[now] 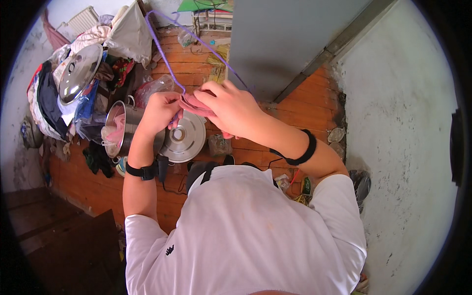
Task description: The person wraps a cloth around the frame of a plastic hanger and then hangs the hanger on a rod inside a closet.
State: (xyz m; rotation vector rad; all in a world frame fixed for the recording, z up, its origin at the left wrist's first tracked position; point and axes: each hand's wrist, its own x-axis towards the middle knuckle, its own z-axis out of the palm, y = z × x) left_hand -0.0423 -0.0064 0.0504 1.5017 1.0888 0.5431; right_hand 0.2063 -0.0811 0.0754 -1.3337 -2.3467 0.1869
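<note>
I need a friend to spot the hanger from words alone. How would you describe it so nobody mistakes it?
Start at the grey door panel above the orange wooden floor. In front of it, both hands, left hand and right hand, pinch a pink cloth. The thin purple wire hanger rises from them as a long triangular loop, the only slender purple outline among steel pots and heaped clothes.

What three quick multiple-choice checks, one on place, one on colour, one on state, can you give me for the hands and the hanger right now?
1. Where is the hanger?
A. On the floor
B. Held up at both hands
C. In the pot

2. What colour is the hanger?
A. Purple
B. Green
C. White

3. How are the left hand and right hand?
A. Both empty
B. One resting on the lid
C. Both gripping pink cloth at the hanger

Answers: B, its wire rises from the hands; A, the wire is purple; C, fingers close on the cloth.
</note>
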